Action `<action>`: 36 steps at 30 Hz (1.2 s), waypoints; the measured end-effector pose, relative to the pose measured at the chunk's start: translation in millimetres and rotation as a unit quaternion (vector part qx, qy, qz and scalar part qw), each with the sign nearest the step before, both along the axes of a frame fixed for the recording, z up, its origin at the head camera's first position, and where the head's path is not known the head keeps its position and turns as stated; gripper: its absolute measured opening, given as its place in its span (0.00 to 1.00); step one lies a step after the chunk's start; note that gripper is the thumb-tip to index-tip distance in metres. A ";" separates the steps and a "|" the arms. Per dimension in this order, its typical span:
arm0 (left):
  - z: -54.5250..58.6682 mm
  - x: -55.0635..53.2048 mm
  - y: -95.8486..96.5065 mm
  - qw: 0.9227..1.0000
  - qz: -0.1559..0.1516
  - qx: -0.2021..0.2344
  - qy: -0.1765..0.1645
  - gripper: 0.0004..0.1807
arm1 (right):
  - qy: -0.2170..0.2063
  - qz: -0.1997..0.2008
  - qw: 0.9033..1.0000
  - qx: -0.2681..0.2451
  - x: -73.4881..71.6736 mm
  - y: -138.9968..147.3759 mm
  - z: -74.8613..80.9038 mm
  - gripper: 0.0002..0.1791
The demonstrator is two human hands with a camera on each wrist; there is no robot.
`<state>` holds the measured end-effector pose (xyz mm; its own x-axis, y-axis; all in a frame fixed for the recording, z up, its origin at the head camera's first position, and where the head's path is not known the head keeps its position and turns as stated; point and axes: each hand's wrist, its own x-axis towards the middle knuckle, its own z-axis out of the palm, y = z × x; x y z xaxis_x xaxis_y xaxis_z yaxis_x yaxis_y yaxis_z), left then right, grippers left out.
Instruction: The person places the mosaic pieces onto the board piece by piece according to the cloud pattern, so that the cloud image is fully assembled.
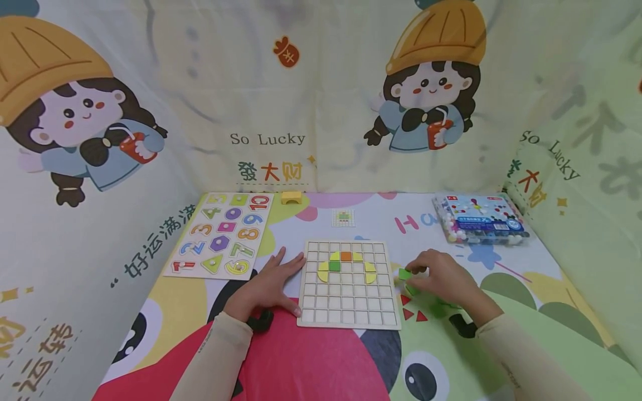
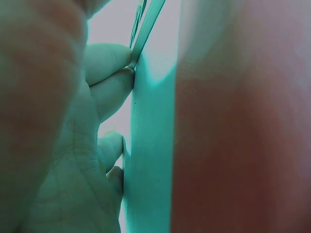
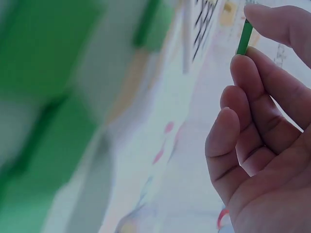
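Observation:
A wooden grid board (image 1: 346,305) lies in the middle of the table. On it are several yellow curved pieces (image 1: 371,277), a green square (image 1: 334,266) and an orange square (image 1: 346,256). My left hand (image 1: 266,287) spreads its fingers against the board's left edge; the left wrist view shows fingertips (image 2: 114,87) touching that edge. Right of the board, my right hand (image 1: 443,278) pinches a thin green tile (image 3: 245,38) between thumb and fingers. Loose green tiles (image 1: 404,274) lie by that hand, some hidden beneath it. Three red triangles (image 1: 408,314) lie nearer me.
A number-and-shape puzzle board (image 1: 227,234) lies at the left. Behind the grid are a small pattern card (image 1: 343,218) and a yellow block (image 1: 291,197). A clear plastic box of beads (image 1: 481,220) stands at the back right. Printed curtains (image 1: 316,111) enclose the table.

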<state>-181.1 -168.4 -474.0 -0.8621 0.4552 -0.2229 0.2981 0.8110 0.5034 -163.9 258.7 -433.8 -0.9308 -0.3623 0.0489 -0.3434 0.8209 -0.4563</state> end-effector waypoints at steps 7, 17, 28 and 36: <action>-0.4 0.7 0.4 1.000 -0.005 0.007 -0.007 0.69 | 0.001 0.036 0.999 -0.012 -17.5 -37.1 3.3 0.12; -0.7 0.9 -0.7 1.000 -0.003 0.006 -0.005 0.69 | -0.019 0.067 0.997 0.010 -46.8 -87.2 -8.0 0.12; 0.9 0.9 -1.1 1.000 -0.008 0.004 -0.001 0.69 | -0.030 0.064 0.995 0.067 -56.2 -121.5 -13.0 0.12; 2.9 -0.8 -1.2 1.000 -0.008 0.004 0.000 0.69 | -0.025 0.061 0.994 0.089 -54.1 -130.8 -10.5 0.13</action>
<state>-181.9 -169.6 -471.1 -0.8546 0.4711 -0.2183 0.3118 0.8018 0.5098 -218.0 127.9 -444.3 -0.8792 -0.4710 -0.0719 -0.4255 0.8440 -0.3265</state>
